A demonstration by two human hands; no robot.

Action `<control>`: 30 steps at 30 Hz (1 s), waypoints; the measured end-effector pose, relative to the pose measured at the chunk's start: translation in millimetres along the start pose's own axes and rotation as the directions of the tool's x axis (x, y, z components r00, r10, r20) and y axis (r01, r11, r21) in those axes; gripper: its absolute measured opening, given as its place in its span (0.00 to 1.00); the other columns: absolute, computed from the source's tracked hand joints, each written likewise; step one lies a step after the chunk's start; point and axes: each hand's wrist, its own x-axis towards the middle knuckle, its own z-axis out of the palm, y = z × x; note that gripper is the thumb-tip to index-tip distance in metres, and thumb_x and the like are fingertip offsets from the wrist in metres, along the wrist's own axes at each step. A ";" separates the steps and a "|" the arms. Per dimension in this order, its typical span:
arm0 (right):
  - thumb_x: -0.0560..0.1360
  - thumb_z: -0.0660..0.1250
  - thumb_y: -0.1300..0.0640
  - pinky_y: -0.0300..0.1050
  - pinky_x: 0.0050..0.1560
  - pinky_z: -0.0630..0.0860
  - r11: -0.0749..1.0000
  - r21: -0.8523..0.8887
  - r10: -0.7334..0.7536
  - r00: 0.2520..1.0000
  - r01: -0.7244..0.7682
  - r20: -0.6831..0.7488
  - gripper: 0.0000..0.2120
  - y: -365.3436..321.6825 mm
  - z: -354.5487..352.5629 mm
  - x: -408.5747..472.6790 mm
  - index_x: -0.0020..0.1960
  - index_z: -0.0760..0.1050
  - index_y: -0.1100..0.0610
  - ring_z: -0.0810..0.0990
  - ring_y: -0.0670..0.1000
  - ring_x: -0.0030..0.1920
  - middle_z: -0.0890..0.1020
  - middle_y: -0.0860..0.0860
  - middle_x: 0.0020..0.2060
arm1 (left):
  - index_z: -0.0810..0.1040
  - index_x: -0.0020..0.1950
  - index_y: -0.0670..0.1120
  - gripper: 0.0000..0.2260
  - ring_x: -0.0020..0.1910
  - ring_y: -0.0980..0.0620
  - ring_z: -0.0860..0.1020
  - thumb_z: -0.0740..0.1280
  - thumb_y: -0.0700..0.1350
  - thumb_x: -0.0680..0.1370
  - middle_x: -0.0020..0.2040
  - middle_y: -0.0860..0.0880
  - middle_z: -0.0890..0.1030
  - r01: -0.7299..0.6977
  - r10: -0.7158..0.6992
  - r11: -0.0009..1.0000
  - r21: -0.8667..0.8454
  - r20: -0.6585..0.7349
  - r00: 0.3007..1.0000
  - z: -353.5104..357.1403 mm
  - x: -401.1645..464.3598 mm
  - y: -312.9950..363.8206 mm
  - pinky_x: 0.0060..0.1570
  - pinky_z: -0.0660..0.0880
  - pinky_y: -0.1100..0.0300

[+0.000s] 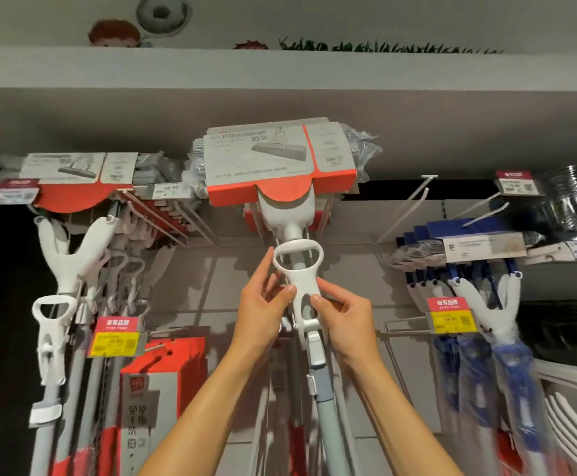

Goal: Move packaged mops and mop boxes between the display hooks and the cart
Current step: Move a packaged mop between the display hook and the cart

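A packaged mop (280, 163) with a grey and red card sleeve over its head hangs high at the middle of the display. Its white pull handle (299, 269) sits on a pale shaft (324, 400) that runs down between my arms. My left hand (264, 304) pinches the handle's left side with thumb and fingers. My right hand (342, 314) grips the handle's right side lower down. More mops of the same kind hang behind it and at the left (63, 176).
Red and grey mop boxes (163, 369) hang on a low hook at the left. Blue-packaged mops (479, 242) hang at the right beside bare white hooks (414, 201). Yellow price tags (115, 341) stick out from the rails. A grey overhang (280, 111) runs above the display.
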 end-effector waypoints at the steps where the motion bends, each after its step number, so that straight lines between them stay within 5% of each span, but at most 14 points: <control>1: 0.76 0.70 0.69 0.39 0.49 0.81 1.000 0.004 -0.005 1.000 0.005 -0.009 0.16 2.0 5.9 2.5 0.63 0.80 0.62 0.86 0.46 0.48 0.87 0.50 0.49 | 0.62 0.78 0.51 0.32 0.65 0.63 0.77 0.64 0.27 0.79 0.68 0.53 0.78 0.003 -0.002 1.000 -0.004 0.008 1.000 -3.8 4.6 0.1 0.65 0.76 0.56; 6: 0.75 0.70 0.70 0.37 0.47 0.80 0.999 0.035 -0.015 0.999 0.017 -0.045 0.16 8.3 24.2 19.2 0.61 0.81 0.59 0.86 0.46 0.48 0.87 0.46 0.47 | 0.65 0.76 0.56 0.31 0.68 0.63 0.74 0.62 0.28 0.80 0.72 0.54 0.75 0.003 -0.003 1.000 0.003 0.045 0.999 -11.8 28.0 -3.8 0.65 0.75 0.61; 16: 0.76 0.69 0.68 0.35 0.44 0.80 0.996 0.085 -0.004 0.999 0.007 -0.044 0.15 27.9 22.1 62.9 0.62 0.81 0.60 0.86 0.45 0.48 0.87 0.47 0.48 | 0.63 0.80 0.49 0.31 0.71 0.56 0.73 0.62 0.28 0.80 0.73 0.51 0.74 0.003 -0.004 1.000 0.023 0.036 0.999 1.0 65.5 -27.1 0.68 0.74 0.53; 21: 0.76 0.70 0.68 0.34 0.42 0.79 0.994 0.103 -0.021 0.999 0.024 -0.031 0.15 37.5 18.6 87.0 0.61 0.82 0.59 0.86 0.44 0.46 0.87 0.45 0.46 | 0.63 0.80 0.49 0.31 0.69 0.60 0.74 0.62 0.28 0.80 0.72 0.51 0.75 -0.032 0.031 0.999 0.040 0.020 0.999 9.7 82.2 -34.9 0.67 0.75 0.51; 26: 0.76 0.70 0.69 0.36 0.46 0.81 0.985 0.172 -0.017 1.000 0.019 -0.011 0.15 45.1 22.8 109.6 0.61 0.81 0.59 0.86 0.44 0.48 0.86 0.42 0.44 | 0.65 0.79 0.50 0.31 0.60 0.73 0.75 0.62 0.27 0.79 0.67 0.60 0.76 -0.072 0.074 0.996 0.053 -0.024 0.997 15.2 103.9 -42.2 0.52 0.77 0.70; 30: 0.76 0.70 0.69 0.34 0.44 0.80 0.983 0.183 -0.033 0.999 0.031 0.008 0.15 50.1 28.8 122.6 0.61 0.81 0.60 0.85 0.41 0.45 0.86 0.39 0.40 | 0.64 0.79 0.50 0.31 0.58 0.74 0.76 0.61 0.28 0.80 0.64 0.62 0.76 -0.079 0.080 0.996 0.043 -0.023 0.997 14.1 116.8 -47.5 0.49 0.76 0.72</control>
